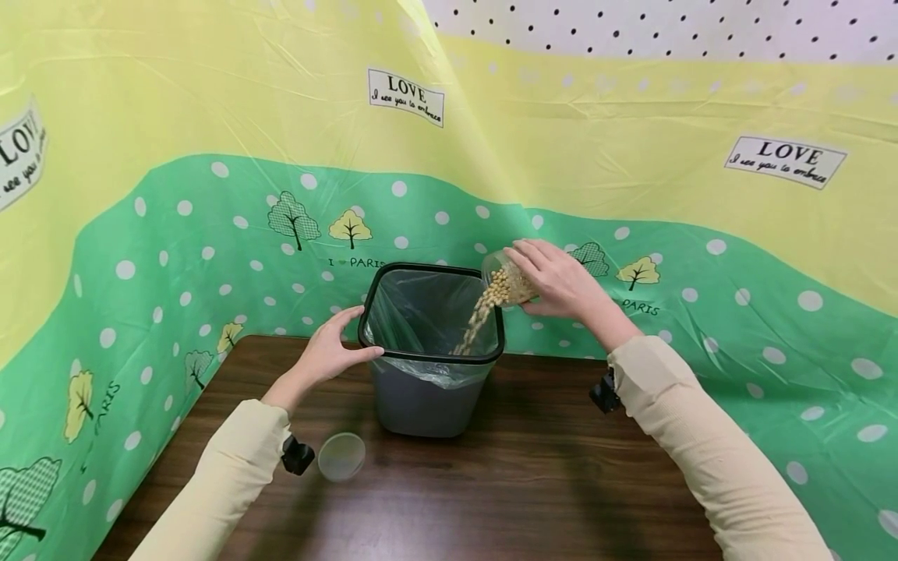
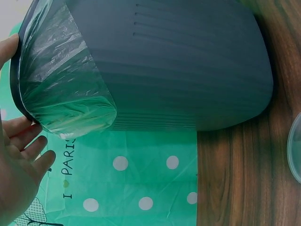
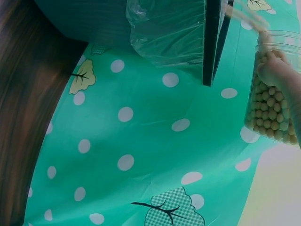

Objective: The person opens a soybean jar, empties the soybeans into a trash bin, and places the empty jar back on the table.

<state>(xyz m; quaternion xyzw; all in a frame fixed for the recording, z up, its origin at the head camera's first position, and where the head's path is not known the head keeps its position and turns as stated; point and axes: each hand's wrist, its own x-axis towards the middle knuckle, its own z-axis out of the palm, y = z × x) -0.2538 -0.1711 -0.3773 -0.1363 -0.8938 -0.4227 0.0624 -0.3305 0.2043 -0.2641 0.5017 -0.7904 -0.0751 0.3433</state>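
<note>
My right hand (image 1: pixel 557 280) grips a clear plastic jar (image 3: pixel 273 110) of round, pale yellow soybeans (image 1: pixel 500 287), tipped over the right rim of a dark grey trash bin (image 1: pixel 431 397). A stream of beans falls from its mouth into the bin, which is lined with a clear plastic bag (image 1: pixel 414 304). At the bin's near left corner, my left hand (image 1: pixel 331 351) holds the black rim (image 2: pixel 15 84), thumb on the front edge and fingertips on the left side. In the left wrist view the lower fingers (image 2: pixel 44 162) are loosely bent. Where the beans land is hidden by the front rim.
A round, clear lid (image 1: pixel 341 456) lies on the dark wooden table (image 1: pixel 491 499), to the left in front of the bin. Behind the table hangs a green and yellow patterned cloth (image 1: pixel 281 125), close to the bin's back. Each wrist wears a small black camera.
</note>
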